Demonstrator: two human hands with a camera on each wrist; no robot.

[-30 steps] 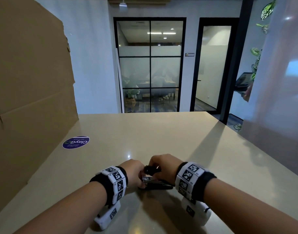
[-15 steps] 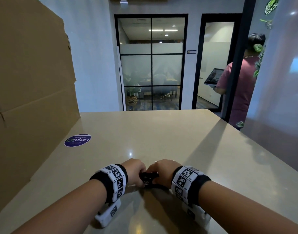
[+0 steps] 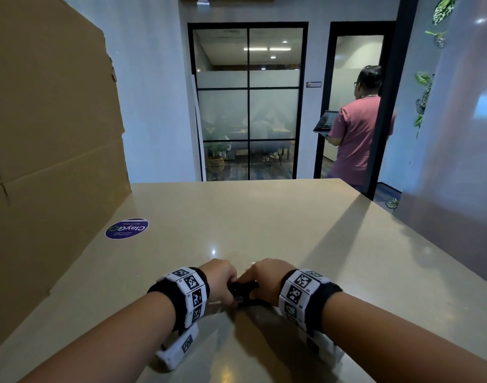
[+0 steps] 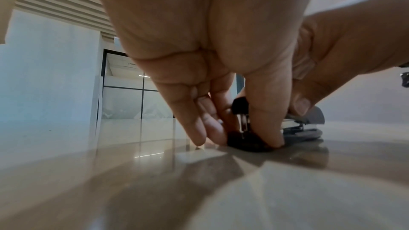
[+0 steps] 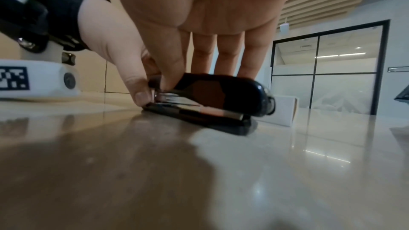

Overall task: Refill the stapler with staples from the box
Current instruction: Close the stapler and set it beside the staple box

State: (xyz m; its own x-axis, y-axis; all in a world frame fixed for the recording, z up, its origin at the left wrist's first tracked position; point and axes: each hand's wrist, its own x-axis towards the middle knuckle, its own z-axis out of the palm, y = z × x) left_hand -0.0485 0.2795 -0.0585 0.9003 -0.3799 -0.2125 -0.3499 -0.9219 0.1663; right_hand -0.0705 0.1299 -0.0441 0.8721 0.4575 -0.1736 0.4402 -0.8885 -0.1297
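A black stapler [image 3: 243,292] lies on the beige table [image 3: 264,217], its lid lowered onto the metal track [image 5: 177,100]. My left hand [image 3: 229,293] pinches the stapler's near end, thumb [image 4: 265,120] on one side and fingers [image 4: 212,128] on the other, tips touching the tabletop. My right hand [image 3: 254,284] grips the lid [image 5: 221,92] from above, with its fingers [image 5: 228,55] on the far side and its thumb [image 5: 170,76] on the near side. A small white staple box [image 5: 284,110] stands just behind the stapler, mostly hidden in the head view.
A tall cardboard sheet [image 3: 48,161] stands along the table's left side. A round purple sticker [image 3: 127,228] lies near it. Beyond the far edge a person in a pink shirt [image 3: 358,134] stands at a doorway holding a laptop.
The stapler's lid stood raised a second ago and my right hand has brought it down onto the base. A person has walked into view at the doorway.
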